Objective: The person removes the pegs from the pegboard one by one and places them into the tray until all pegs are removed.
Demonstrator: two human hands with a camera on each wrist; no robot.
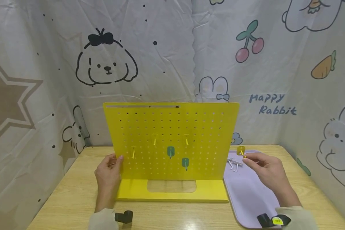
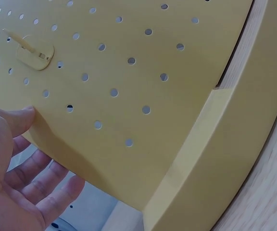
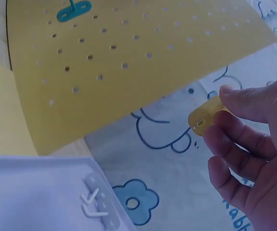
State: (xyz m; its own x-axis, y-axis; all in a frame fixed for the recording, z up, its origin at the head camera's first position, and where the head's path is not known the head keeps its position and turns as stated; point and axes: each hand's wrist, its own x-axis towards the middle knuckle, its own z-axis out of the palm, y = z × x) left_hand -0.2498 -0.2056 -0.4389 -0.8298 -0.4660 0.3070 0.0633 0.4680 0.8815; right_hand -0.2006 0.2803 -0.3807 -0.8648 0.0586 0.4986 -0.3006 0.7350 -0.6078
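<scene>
Yellow peg hook [image 1: 241, 150] held in the air just right of the board's right edge, over the far end of the tray; not touching the board. Right hand [image 1: 268, 169] pinches it by the prong between thumb and fingertips, its rounded backplate jutting out beyond them. Left hand [image 1: 107, 171] grips the left edge of the yellow pegboard [image 1: 173, 137], thumb on the front face, other fingers at and behind the edge. Board stands upright on a yellow base [image 1: 132, 190] with a cut-out in its middle. Mounted on the face: three yellow hooks [image 1: 133, 152], one at left and two higher up, plus two green hooks [image 1: 171, 151] near the middle, the right one lower. Lavender tray [image 1: 247, 195] lies right of the base; two white hooks [image 1: 236, 164] lie together at its far end. All on a wood-grain table [image 1: 74, 188]; behind, a cartoon-printed cloth [image 1: 166, 48] reading "Happy Rabbit".
</scene>
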